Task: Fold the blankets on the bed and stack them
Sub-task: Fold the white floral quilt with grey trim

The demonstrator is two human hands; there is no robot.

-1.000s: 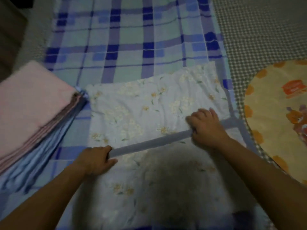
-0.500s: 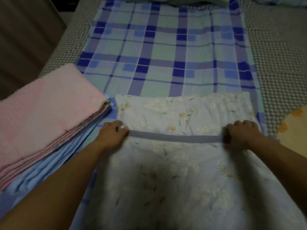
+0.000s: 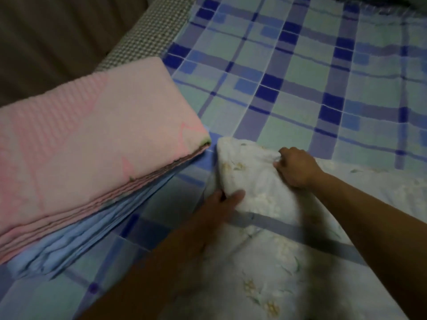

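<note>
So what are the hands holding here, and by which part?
Both grip the floral blanket: right hand bunches its far edge near the corner; left hand pinches the left edge.

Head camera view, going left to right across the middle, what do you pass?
Pink folded blanket → left hand → bunched corner of the floral blanket → right hand.

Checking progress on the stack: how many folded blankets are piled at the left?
2: pink blanket on top, light blue blanket beneath it. More layers may be hidden.
</note>
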